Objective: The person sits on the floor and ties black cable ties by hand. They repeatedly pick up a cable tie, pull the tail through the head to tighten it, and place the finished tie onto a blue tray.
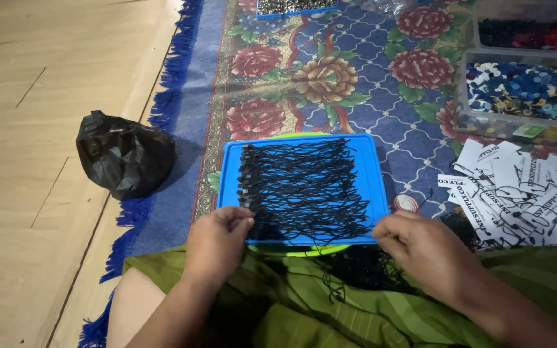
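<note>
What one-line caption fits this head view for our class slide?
Left hand and right hand pinch black cords stretched across a blue tray on a floral rug.

The blue tray [362, 169] is smooth, slightly glossy plastic, and it carries thin matt black cords [301, 187]. At nine o'clock from it a crinkled black plastic bag [124, 158] shines on the pale, smooth wooden floor [27, 129]. The flowered carpet [356, 77] is woven cloth; the white tags [517, 187] at three o'clock look like paper.

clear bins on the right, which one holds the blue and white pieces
The nearer clear bin, just above the pile of white tags. The farther bin behind it holds dark and red pieces instead.
</note>
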